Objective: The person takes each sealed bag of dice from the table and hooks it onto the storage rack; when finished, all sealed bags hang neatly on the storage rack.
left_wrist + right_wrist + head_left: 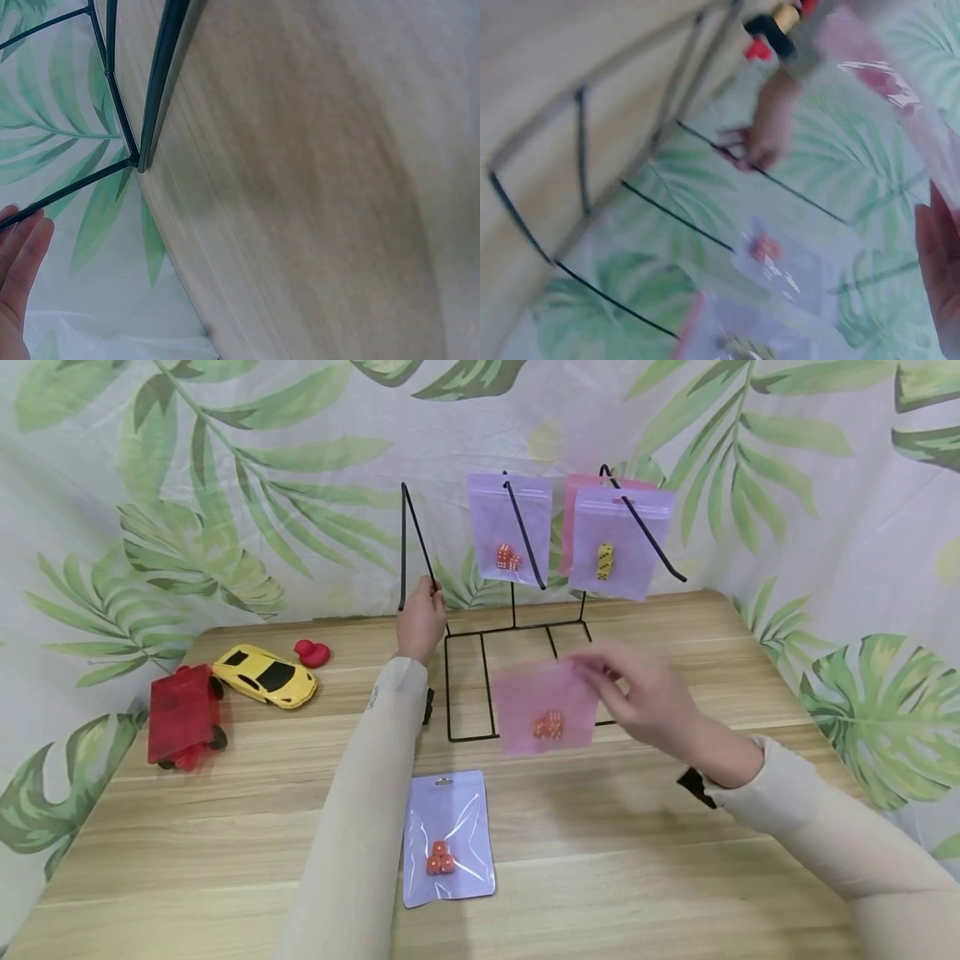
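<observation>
Nearest lies a purple plastic pouch of orange dice (453, 810) on the light wooden table (600, 877). Beyond it, the right hand (648, 697) pinches a translucent pink plastic pouch of dice (517, 710) in the air, in front of the black wire rack (447, 693), whose left upright the fingers of the left hand (422, 620) grip. Far left sits a yellow toy car (270, 677).

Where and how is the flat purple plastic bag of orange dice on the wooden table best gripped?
The purple plastic bag is probably best pinched at its edge by the hang hole, from the right: it lies flat, its orange dice bunch toward the opposite end, and the beige left sleeve runs along its left.
</observation>
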Motion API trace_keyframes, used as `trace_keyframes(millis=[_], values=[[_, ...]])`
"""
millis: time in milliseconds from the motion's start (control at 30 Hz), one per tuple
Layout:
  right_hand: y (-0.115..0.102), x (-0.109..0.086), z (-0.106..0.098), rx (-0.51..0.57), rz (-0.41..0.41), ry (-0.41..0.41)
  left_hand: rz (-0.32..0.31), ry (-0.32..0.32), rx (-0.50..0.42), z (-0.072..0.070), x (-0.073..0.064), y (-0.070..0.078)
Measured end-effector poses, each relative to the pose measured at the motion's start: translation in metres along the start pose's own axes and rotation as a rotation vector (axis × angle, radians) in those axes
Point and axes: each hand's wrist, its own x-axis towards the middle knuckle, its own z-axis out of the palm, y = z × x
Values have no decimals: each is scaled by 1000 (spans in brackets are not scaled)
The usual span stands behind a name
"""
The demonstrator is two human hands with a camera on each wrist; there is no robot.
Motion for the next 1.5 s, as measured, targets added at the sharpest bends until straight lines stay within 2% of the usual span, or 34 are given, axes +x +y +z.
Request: trace_keyframes(millis=[67, 200, 400, 833, 1067, 1500], values=[[-1, 12, -7, 19, -20, 99, -1, 0, 0, 0, 0, 0], [-4, 29, -13, 63, 28, 225, -2, 7, 0, 1, 0, -1], [0, 43, -8, 141, 77, 268, 0, 5, -6, 2, -1, -2], [28, 60, 6, 98, 120, 203, 0, -5, -9, 0, -1, 0], [48, 78, 15, -48, 151, 198, 1, -5, -18, 0, -2, 0], [75, 110, 30, -88, 339, 129, -2, 8, -5, 0, 1, 2]])
